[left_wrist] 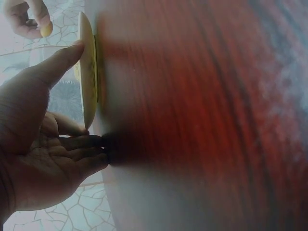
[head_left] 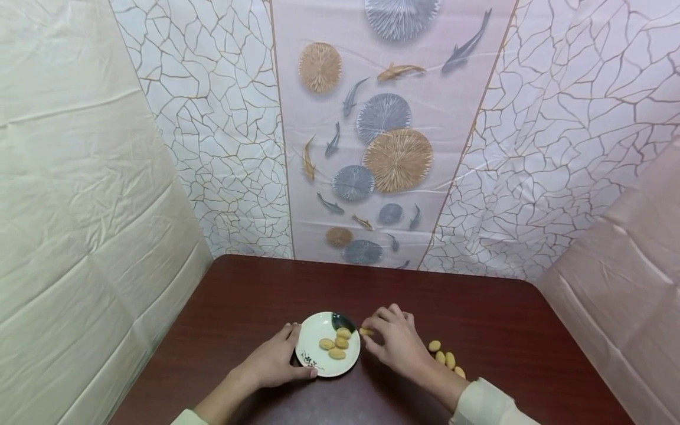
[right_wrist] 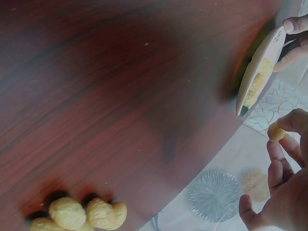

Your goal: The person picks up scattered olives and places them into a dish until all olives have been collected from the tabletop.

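A round white plate with a dark patch and a small plant print lies on the table. Several small yellow oval pieces rest on it. My left hand holds the plate's left edge, thumb at the near rim and fingers at the far rim. Just off the plate's right side, my right hand pinches one yellow oval piece between thumb and fingertips. The right wrist view shows that piece raised near the plate, with the other fingers loosely bent.
More yellow oval pieces lie in a loose group beside my right forearm. The dark red wooden table has rounded back corners. A patterned cloth hangs behind it, with plain pale cloth on both sides.
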A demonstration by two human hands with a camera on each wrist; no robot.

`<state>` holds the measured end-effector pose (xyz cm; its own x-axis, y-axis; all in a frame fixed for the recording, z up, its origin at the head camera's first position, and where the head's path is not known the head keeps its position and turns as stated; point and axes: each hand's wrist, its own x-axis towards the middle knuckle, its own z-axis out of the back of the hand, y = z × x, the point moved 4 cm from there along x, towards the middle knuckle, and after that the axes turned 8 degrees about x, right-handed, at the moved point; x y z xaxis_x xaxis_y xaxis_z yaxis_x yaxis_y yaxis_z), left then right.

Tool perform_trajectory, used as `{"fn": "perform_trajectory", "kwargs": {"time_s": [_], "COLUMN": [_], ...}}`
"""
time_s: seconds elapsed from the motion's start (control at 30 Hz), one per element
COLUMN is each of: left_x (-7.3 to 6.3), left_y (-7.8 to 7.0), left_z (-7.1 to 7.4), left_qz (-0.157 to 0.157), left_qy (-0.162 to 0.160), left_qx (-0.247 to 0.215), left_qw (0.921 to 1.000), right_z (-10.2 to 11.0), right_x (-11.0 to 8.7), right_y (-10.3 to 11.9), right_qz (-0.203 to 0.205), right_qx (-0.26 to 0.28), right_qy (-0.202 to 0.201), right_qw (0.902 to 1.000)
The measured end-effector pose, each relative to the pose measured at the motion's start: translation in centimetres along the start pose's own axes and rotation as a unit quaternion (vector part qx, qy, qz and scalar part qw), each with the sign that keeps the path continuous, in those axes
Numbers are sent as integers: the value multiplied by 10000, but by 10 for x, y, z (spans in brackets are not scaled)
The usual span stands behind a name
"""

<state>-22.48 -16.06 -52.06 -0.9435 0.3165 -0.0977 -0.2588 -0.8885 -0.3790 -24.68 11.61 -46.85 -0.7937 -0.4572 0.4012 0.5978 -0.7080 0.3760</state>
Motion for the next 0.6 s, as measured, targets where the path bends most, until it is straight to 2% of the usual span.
{"fn": "perform_trajectory", "kwargs": {"time_s": [0.43, 0.6], "left_x": [-1, -2], "left_y": [0, 0], "left_z": [1, 2], "left_qz": [-97, -94], "left_qy": [-116, -132], "left_qx": [27, 18], "left_qw": [9999, 9999], "right_z": [-11, -17], "right_x": [10, 13], "right_y": [15, 18], "right_qz": [388, 392], "right_qx": [4, 53], "right_qy": [-127, -29], "right_qw": [9992, 9992]}}
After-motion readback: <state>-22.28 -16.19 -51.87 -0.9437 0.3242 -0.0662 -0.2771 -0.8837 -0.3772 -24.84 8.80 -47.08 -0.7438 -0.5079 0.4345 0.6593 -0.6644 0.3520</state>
